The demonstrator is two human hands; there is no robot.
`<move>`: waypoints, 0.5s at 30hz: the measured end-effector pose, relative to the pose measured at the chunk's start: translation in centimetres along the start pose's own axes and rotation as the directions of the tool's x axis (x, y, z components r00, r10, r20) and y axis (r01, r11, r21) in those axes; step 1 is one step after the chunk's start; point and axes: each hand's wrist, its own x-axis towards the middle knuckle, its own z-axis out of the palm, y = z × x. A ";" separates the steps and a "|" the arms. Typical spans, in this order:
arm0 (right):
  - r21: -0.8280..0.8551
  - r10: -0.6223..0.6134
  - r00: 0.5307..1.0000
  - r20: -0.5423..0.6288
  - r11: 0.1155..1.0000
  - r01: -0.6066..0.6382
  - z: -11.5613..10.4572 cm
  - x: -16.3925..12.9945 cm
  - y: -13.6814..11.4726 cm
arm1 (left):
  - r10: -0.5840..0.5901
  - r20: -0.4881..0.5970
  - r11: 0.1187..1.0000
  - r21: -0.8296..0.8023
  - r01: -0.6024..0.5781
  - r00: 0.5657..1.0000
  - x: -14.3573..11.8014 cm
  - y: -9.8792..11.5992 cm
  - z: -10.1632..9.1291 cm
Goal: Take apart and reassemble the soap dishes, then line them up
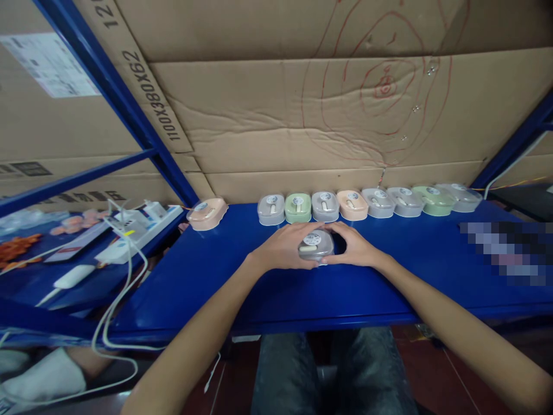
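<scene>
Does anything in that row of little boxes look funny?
Yes. The peach lidded plastic box sits apart, left of the row, tilted. Both hands, left hand and right hand, hold a grey lidded box.

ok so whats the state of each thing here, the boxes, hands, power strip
grey box: lid on, gripped from both sides, resting on the blue table
left hand: closed round the grey box
right hand: closed round the grey box
row of boxes: lids on, untouched
peach box: lid on, set apart
power strip: plugs inserted
</scene>
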 end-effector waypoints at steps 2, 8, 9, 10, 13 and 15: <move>-0.004 -0.007 1.000 -0.002 1.000 0.007 0.0 0.0 0.0 | -0.003 0.005 1.000 0.005 0.003 1.000 0.0 0.1 -0.1; 0.004 -0.001 1.000 -0.003 1.000 0.001 0.0 0.1 0.0 | -0.005 0.004 1.000 0.020 0.005 1.000 -0.1 0.3 -0.1; 0.002 0.001 1.000 -0.002 1.000 -0.001 0.0 0.1 -0.1 | -0.006 0.003 1.000 0.020 0.006 1.000 -0.1 0.3 -0.1; 0.000 0.001 1.000 -0.001 1.000 -0.001 0.0 0.1 -0.1 | -0.010 0.005 1.000 0.022 0.010 1.000 -0.1 0.3 -0.1; 0.001 0.006 1.000 -0.003 1.000 -0.006 0.0 0.1 -0.3 | -0.030 0.014 0.999 0.042 0.030 0.999 -0.1 0.2 -0.2; 0.008 0.016 1.000 -0.005 1.000 -0.016 -0.1 0.2 -0.3 | -0.045 0.016 0.998 0.053 0.044 0.999 -0.2 0.1 -0.2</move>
